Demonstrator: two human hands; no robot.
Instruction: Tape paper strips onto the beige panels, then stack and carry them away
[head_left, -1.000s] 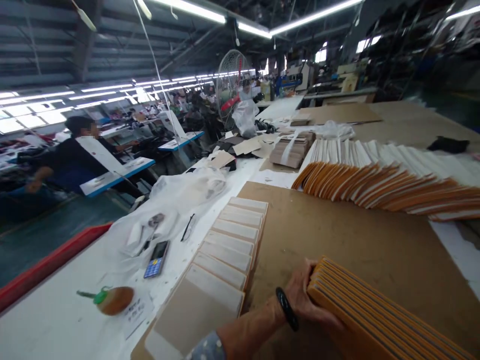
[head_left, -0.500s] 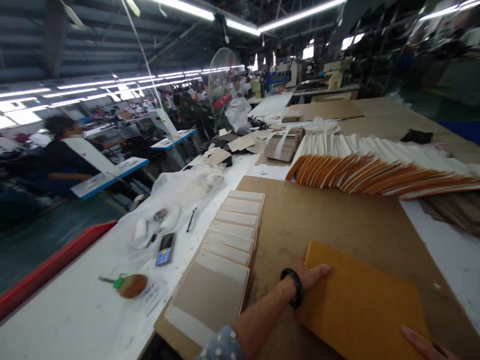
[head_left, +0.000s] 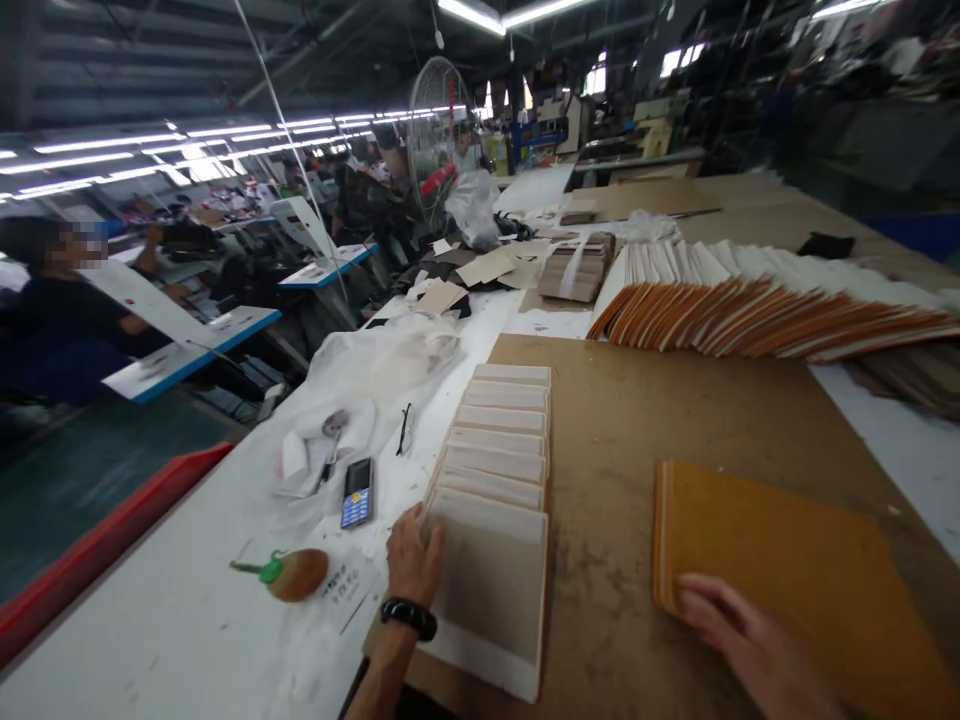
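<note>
Taking the middle of the view as the clock's centre, the orange stack [head_left: 795, 560] lies flat on the brown board [head_left: 615, 440] at four o'clock, broad face up. A second ago it was tilted with its layered edge facing up; half a second ago its broad face showed, with the left hand on its left corner and the right hand's fingers at its lower right edge.

Now the left hand [head_left: 412, 560], with the black bracelet [head_left: 409, 618], has left the stack and sits at seven o'clock, against the left edge of the nearest card in the overlapping row of grey cards [head_left: 491, 575]. Its thumb lies over that card's edge; whether the grip is pinching or only touching, I cannot tell. The right hand [head_left: 739, 630], blurred, is at the stack's near left edge with its fingers over the top; its thumb is hidden, so I cannot tell how tight that grip is.

For the work, I judge this means the hands are now divided between the two piles, and the cards still lie in their row at six o'clock. On the white desk [head_left: 187, 600], the phone [head_left: 358, 493] lies at ten to eleven o'clock from the left hand.
</note>
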